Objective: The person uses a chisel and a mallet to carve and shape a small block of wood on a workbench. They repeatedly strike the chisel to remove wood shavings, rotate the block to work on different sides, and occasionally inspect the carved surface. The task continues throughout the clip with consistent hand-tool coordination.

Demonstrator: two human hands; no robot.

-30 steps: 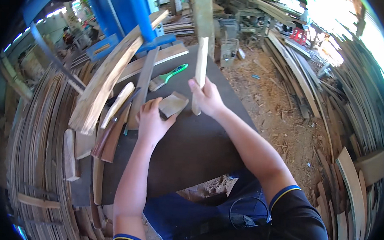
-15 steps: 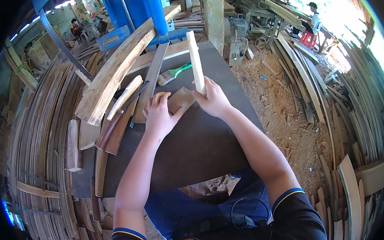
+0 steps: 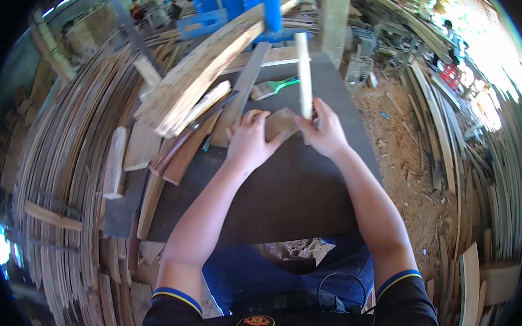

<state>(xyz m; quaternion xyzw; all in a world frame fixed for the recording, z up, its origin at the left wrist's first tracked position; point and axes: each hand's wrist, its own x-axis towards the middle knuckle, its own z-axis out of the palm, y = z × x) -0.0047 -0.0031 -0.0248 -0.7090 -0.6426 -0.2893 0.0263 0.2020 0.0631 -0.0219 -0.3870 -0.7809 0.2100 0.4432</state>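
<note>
In my right hand [image 3: 325, 131] is a pale wooden stick [image 3: 303, 76], gripped near its lower end and standing almost upright above the dark tabletop [image 3: 283, 194]. My left hand [image 3: 252, 137] curls its thumb and fingers about a small flat brown piece [image 3: 281, 123], apparently wood. That piece reaches close to the right thumb; whether it touches the stick I cannot tell. Beyond the hands lies a paintbrush with a green handle [image 3: 287, 83]. A long grey-brown board [image 3: 245, 90] runs away from the left hand.
A thick rough plank [image 3: 210, 70] slants over the table's left side, with a long dark-handled tool [image 3: 178, 146] and wood offcuts [image 3: 116, 163] by it. Blue machinery [image 3: 273, 8] stands at the far edge. Stacked boards [image 3: 71, 145] line the left; sawdust covers the floor [image 3: 403, 189].
The whole view has shifted, so the table and both hands appear farther right. The stick looks a little more upright; both hands keep their holds.
</note>
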